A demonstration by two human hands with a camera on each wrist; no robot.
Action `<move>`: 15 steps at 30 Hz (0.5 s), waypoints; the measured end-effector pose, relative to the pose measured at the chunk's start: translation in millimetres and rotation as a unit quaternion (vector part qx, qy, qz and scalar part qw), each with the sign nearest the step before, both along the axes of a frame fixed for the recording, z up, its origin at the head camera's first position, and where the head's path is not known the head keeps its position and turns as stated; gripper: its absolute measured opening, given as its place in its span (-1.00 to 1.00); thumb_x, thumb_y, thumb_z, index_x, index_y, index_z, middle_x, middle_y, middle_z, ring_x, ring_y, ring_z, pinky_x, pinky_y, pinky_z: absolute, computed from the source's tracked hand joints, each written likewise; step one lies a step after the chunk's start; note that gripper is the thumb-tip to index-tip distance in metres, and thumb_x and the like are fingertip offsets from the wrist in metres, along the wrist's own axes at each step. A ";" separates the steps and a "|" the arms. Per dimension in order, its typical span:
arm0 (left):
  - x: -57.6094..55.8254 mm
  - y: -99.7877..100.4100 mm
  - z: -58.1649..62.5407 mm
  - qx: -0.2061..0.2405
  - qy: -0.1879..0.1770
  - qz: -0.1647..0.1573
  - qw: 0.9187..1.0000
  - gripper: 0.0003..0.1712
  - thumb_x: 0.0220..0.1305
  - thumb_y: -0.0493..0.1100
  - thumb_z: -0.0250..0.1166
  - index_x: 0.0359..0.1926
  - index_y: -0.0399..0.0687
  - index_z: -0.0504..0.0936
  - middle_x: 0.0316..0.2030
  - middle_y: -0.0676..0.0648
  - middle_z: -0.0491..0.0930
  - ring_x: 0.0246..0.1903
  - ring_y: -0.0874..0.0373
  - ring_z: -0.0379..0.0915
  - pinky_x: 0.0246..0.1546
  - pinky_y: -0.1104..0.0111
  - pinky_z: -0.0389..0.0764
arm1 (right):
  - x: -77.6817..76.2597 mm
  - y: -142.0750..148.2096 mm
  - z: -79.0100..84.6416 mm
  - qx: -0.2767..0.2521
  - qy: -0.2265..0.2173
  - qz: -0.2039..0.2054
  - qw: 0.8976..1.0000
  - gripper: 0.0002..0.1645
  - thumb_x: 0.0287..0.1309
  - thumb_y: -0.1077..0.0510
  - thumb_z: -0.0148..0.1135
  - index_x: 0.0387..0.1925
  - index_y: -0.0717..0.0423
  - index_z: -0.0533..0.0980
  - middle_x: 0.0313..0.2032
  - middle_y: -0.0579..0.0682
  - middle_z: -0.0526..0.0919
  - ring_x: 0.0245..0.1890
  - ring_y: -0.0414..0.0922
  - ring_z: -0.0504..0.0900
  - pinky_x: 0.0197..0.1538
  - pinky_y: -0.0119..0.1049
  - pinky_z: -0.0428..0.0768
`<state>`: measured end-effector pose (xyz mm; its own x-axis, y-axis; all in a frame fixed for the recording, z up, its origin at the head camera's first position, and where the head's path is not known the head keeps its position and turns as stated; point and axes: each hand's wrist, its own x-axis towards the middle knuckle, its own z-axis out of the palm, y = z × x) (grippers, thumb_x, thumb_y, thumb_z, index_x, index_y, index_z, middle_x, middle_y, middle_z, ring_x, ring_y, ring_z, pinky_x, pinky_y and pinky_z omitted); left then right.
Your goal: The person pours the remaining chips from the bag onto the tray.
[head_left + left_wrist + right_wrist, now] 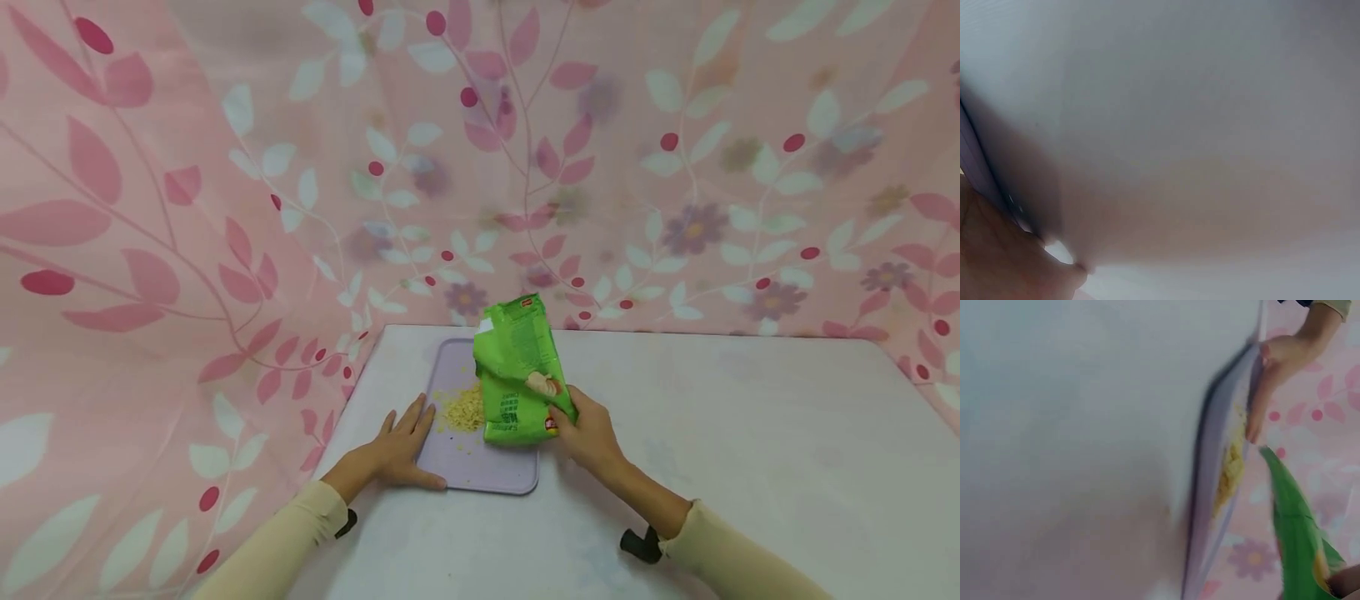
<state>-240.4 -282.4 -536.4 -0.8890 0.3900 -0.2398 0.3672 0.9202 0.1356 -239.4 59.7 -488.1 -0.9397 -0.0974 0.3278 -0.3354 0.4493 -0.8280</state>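
My right hand (592,433) grips the lower right corner of a bright green snack bag (517,367), thumb on the printed front. The bag is tilted over the right part of a pale purple rectangular tray (480,471). A pile of small yellow bits (462,410) lies mid-tray, partly hidden behind the bag. My left hand (396,454) rests at the tray's left edge, fingers spread and straight, thumb toward the near left corner. In the right wrist view the bag (1294,531) hangs apart from the pile. The left wrist view catches only part of the left hand (1010,256).
The tray lies on a white table (712,442), toward its left side. Pink floral cloth (525,167) hangs behind the table and along its left. A few stray yellow bits are scattered round the pile. Dark straps show at both wrists.
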 end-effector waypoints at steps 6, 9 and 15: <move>0.4 -0.4 0.1 0.001 0.000 0.003 1.000 0.59 -0.46 0.79 -0.02 0.44 -0.08 -0.31 0.44 -0.15 -0.48 0.44 0.01 -0.50 0.34 -0.11 -0.28 | -5.2 1.5 4.1 -0.046 0.064 -0.021 0.997 -0.67 0.14 0.24 0.19 -0.02 0.19 0.48 -0.44 0.04 0.62 -0.54 -0.19 0.47 -0.53 -0.40 0.44; 1.9 0.7 -0.5 0.000 -0.004 0.004 1.000 0.58 -0.46 0.78 -0.02 0.44 -0.08 -0.31 0.44 -0.15 -0.48 0.44 0.00 -0.50 0.33 -0.12 -0.28 | -1.3 1.3 -2.7 0.000 0.015 0.005 1.000 -0.66 0.15 0.23 0.18 0.00 0.12 0.48 -0.41 -0.01 0.64 -0.52 -0.24 0.47 -0.50 -0.44 0.43; 1.4 2.0 1.6 -0.010 0.000 0.002 1.000 0.59 -0.47 0.79 -0.04 0.44 -0.08 -0.29 0.44 -0.17 -0.47 0.44 0.00 -0.49 0.34 -0.11 -0.27 | 1.4 0.0 -5.0 0.008 -0.006 0.014 1.000 -0.69 0.14 0.25 0.18 -0.04 0.10 0.48 -0.44 -0.01 0.64 -0.54 -0.21 0.49 -0.52 -0.41 0.44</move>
